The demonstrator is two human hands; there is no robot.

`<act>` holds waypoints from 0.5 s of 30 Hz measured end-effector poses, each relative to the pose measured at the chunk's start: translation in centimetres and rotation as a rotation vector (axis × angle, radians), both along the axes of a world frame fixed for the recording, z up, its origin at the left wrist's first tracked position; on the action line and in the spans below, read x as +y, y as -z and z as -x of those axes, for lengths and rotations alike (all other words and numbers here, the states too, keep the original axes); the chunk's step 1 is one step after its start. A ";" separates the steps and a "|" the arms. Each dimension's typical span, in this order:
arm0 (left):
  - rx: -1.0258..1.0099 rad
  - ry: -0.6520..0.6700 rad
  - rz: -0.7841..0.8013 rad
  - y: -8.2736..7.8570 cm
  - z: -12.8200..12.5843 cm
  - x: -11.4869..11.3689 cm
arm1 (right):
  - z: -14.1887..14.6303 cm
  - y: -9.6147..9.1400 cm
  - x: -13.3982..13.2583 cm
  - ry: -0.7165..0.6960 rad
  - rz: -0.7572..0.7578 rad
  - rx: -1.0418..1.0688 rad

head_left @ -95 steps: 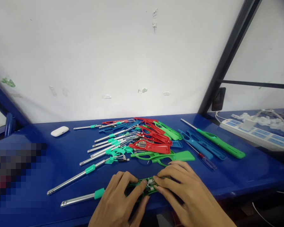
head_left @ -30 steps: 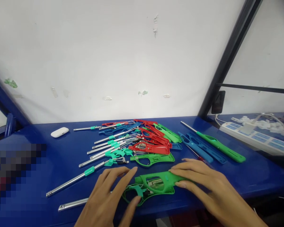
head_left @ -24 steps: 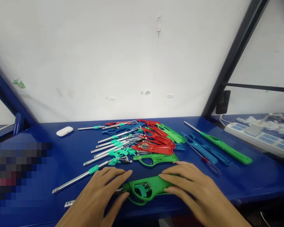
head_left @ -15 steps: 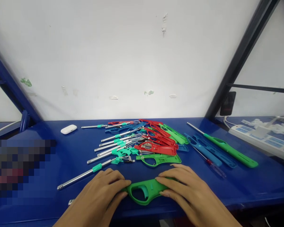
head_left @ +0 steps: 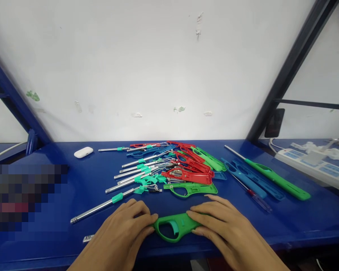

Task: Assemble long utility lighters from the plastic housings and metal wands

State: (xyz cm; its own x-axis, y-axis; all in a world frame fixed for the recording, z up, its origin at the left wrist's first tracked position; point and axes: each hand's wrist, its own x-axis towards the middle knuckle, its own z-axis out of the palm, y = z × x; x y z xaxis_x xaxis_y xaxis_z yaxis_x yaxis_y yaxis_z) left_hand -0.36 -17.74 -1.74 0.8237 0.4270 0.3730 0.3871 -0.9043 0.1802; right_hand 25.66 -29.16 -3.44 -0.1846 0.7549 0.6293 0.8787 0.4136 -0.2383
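Note:
Between my two hands is a green long-nosed gas lighter [head_left: 183, 223] with a teal trigger in its loop, held low at the front of the blue table. My left hand [head_left: 124, 229] pinches its front end, and a metal tube tip [head_left: 88, 238] pokes out beyond that wrist. My right hand [head_left: 223, 226] is closed around the rear of the handle, hiding it. Just behind the hands lies an open green handle half [head_left: 192, 189]. Left of that half rests a metal lighter tube [head_left: 101, 207] with a teal collar and wires.
Several red handle halves [head_left: 192, 175] and more metal tubes [head_left: 135, 177] are heaped mid-table. On the right lie blue handle halves [head_left: 245, 180], a screwdriver [head_left: 258, 200] and a whole green lighter [head_left: 279, 180]. A white case [head_left: 83, 152] sits back left; a power strip [head_left: 313, 162] is far right.
The view has shifted slightly. Both hands keep nearly the same hold on the green lighter, and the things on the table have not moved.

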 end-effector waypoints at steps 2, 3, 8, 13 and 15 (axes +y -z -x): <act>0.069 -0.026 0.041 0.1 -0.1 -0.1 | 0.1 -0.4 0.0 -0.009 -0.039 0.003; 0.102 -0.043 0.056 0.1 -0.1 -0.1 | 0.1 -0.5 0.0 -0.010 -0.048 0.004; 0.221 -0.087 0.063 0.2 -0.1 -0.6 | 0.1 0.0 -0.2 0.015 0.090 0.020; 0.296 -0.089 0.035 0.0 0.1 -0.8 | 0.1 0.9 -0.3 0.028 0.218 0.023; 0.286 -0.088 0.023 0.0 0.0 -0.7 | 0.1 0.9 -0.1 0.007 0.178 -0.013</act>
